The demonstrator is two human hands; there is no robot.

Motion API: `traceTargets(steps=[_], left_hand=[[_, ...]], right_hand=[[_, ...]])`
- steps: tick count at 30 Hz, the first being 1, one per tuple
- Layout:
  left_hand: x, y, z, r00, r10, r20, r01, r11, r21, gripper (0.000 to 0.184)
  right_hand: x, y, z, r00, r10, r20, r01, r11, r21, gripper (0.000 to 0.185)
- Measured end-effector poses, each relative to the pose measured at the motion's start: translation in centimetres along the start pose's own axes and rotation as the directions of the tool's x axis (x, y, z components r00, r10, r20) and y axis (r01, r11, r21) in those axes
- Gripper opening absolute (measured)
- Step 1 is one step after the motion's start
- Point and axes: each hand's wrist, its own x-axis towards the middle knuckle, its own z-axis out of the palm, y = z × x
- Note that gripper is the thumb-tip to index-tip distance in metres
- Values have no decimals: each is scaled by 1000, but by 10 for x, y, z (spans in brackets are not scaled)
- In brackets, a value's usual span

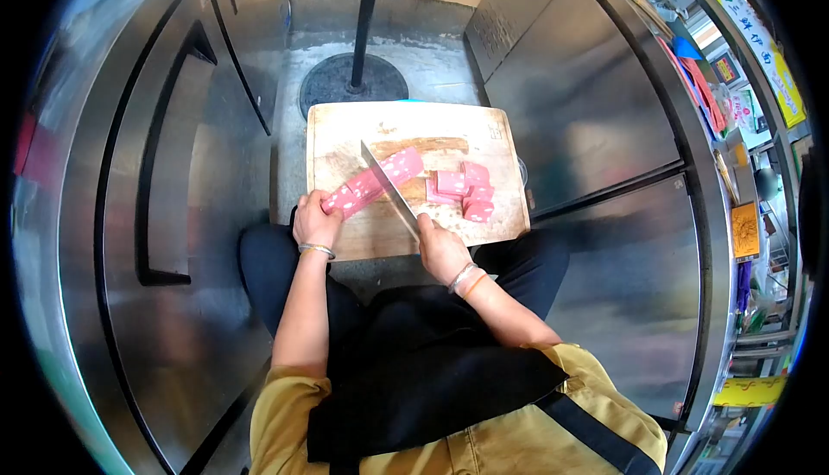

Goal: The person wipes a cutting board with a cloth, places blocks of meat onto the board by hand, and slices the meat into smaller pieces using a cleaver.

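A wooden cutting board (337, 121) lies across my knees. On it rests a pink sausage log (363, 188) flecked with white, lying at a slant. My left hand (316, 221) is closed around its near left end. My right hand (443, 252) grips a kitchen knife (399, 195), whose long blade crosses the log with its tip pointing away to the upper left. Whether the edge has gone into the log I cannot tell. Several cut pink pieces (462, 188) lie in a cluster to the right of the blade.
Stainless steel cabinets stand close on the left (216, 173) and right (604, 250). Beyond the board, a black pole (367, 22) rises from a round base (380, 78) on the floor. Shelves with packages (744, 231) line the far right.
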Motion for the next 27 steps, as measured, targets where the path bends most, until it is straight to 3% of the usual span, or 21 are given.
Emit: traceTargets(steps=[2,9,17,22,24,27], left_hand=[[0,-3,1,1000,15,-8,-15,1000,3,25],[-2,-1,4,999,33,-37,-31,998,46,27],[-2,1,2,998,57,-27,-56,998,34,27],[-2,-1,2,999,33,7,-33,999,21,29],[-3,0,3,1000,29,0,-29,999,28,29],[-1,-2,5,999,40,-11,-40,998,40,29]], right_hand=[[3,-2,-6,1000,-20,-2,20,1000,5,26],[23,-11,-23,971,92,219,-78,994,-74,31],[13,0,-5,992,32,125,-25,998,-60,28],[-41,11,-14,990,45,135,-43,999,-15,27],[-56,16,-24,962,123,246,-116,992,-43,26],[-60,24,-46,977,79,200,-89,995,39,24]])
